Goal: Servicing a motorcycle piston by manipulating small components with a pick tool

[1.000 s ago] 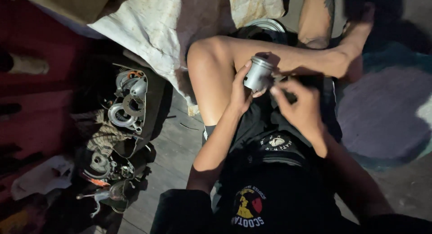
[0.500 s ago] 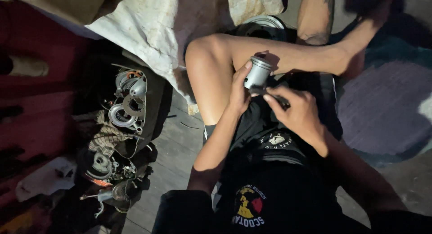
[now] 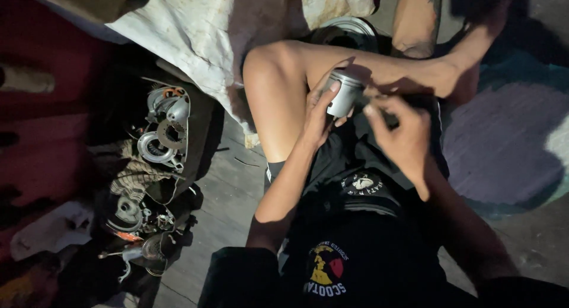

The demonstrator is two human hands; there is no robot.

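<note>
My left hand [image 3: 321, 112] grips a small silver metal cylinder [image 3: 345, 93], shaped like a piston, and holds it upright over my folded legs. My right hand [image 3: 400, 133] is just right of it, fingers curled, with fingertips touching the cylinder's lower side. Whether the right hand pinches some small part is too dark to tell. I sit cross-legged in black shorts, my bare knee [image 3: 278, 77] to the left of the cylinder.
Metal engine parts [image 3: 166, 127] lie in a dark pile on the floor at left, with more parts and a rag [image 3: 133, 216] below. A white cloth [image 3: 195, 35] covers something at the top. A round metal rim [image 3: 347, 31] shows behind my knee.
The cylinder and both hands have stayed over my lap. My right hand has shifted a little, its fingers working at the cylinder's lower edge.
</note>
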